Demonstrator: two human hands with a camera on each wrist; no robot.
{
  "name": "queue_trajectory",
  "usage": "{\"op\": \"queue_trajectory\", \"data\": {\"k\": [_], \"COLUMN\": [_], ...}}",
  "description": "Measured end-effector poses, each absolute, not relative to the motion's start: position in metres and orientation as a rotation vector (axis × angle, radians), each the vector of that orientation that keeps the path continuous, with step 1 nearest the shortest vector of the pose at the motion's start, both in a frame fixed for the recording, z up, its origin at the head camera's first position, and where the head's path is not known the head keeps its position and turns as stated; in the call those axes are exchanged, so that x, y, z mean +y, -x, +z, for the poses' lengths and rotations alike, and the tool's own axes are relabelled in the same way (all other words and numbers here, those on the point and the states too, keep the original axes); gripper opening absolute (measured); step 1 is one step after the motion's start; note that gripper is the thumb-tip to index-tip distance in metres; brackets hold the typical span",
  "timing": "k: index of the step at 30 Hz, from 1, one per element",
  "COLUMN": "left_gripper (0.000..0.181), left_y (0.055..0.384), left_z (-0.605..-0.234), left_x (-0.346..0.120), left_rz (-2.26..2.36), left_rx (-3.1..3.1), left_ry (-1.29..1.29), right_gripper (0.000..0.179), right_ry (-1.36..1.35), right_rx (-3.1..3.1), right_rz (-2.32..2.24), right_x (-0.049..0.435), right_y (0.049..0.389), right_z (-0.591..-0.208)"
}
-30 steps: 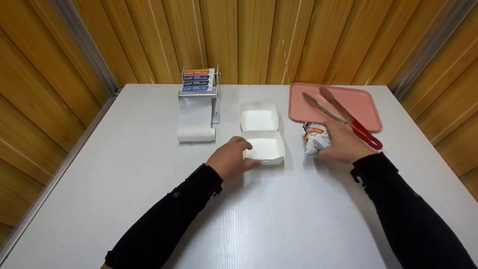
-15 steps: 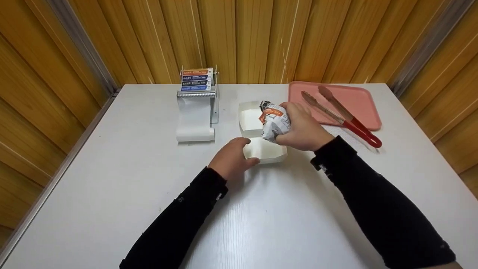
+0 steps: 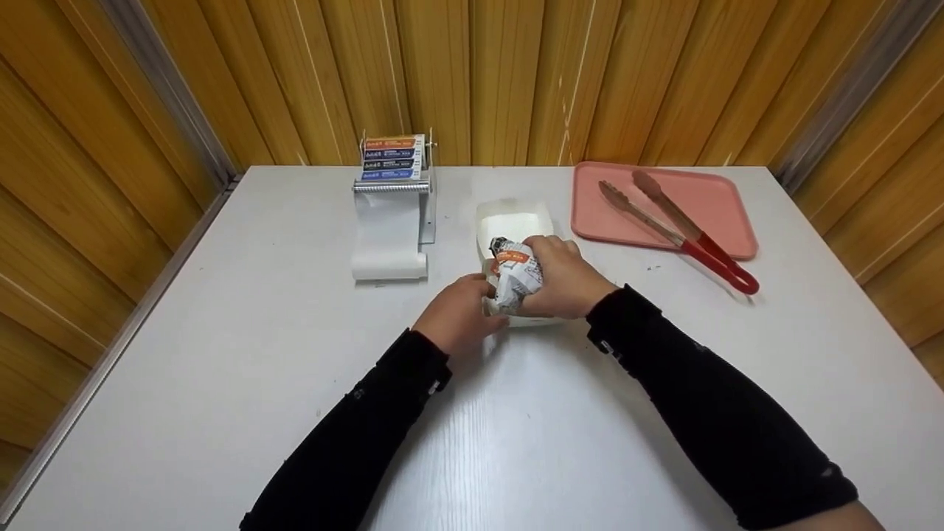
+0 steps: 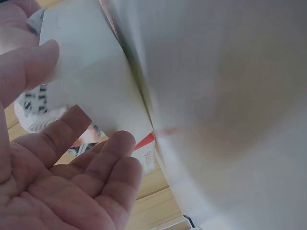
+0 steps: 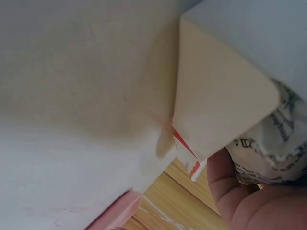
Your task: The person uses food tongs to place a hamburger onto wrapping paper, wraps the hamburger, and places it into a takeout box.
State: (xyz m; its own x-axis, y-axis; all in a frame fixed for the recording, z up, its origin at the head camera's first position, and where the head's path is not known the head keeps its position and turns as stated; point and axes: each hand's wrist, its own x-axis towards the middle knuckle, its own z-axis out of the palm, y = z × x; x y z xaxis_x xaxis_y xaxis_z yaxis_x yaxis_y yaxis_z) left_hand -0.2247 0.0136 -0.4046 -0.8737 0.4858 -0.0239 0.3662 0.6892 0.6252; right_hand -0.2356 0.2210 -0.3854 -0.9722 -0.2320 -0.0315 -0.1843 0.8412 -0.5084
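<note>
In the head view, my right hand (image 3: 568,280) grips a wrapped burger (image 3: 520,276) in crumpled printed paper with an orange label. It is at the near half of an open white clamshell box (image 3: 516,217), whose lid half lies back. My left hand (image 3: 453,313) holds the near half at its left side. The left wrist view shows the thumb and fingers (image 4: 120,143) against the box wall (image 4: 91,43), with wrapper beyond it. In the right wrist view the burger (image 5: 268,143) is partly hidden behind the box wall (image 5: 216,81), with my right fingers beneath its paper.
A metal label dispenser (image 3: 389,158) stands at the back left, its white strip ending in a roll (image 3: 389,265) on the table. At the back right lies a pink tray (image 3: 719,199) with red-handled tongs (image 3: 715,262) across it, their handle end past its front edge. Wood-look panels wall the back and sides.
My right hand has carried the wrapped burger from in front of the pink tray, leftward over the box, then down toward its near half. My left hand stays at the box.
</note>
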Motion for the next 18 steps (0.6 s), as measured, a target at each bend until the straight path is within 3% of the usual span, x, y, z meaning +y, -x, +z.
{"op": "queue_trajectory", "data": {"k": [10, 18], "left_gripper": [0.068, 0.075], "left_y": [0.2249, 0.2232], "left_z": [-0.4057, -0.4049], "left_x": [0.0140, 0.0133], "left_rz": [0.992, 0.955], "left_rx": [2.700, 2.688], "left_ry": [-0.632, -0.643], "right_gripper": [0.088, 0.083], "right_ry": [0.377, 0.443], "right_rx": [2.932, 2.930], "right_rz": [-0.716, -0.665], "right_x": [0.2206, 0.2199], "right_y": [0.2328, 0.2335], "right_z": [-0.3902, -0.3955]}}
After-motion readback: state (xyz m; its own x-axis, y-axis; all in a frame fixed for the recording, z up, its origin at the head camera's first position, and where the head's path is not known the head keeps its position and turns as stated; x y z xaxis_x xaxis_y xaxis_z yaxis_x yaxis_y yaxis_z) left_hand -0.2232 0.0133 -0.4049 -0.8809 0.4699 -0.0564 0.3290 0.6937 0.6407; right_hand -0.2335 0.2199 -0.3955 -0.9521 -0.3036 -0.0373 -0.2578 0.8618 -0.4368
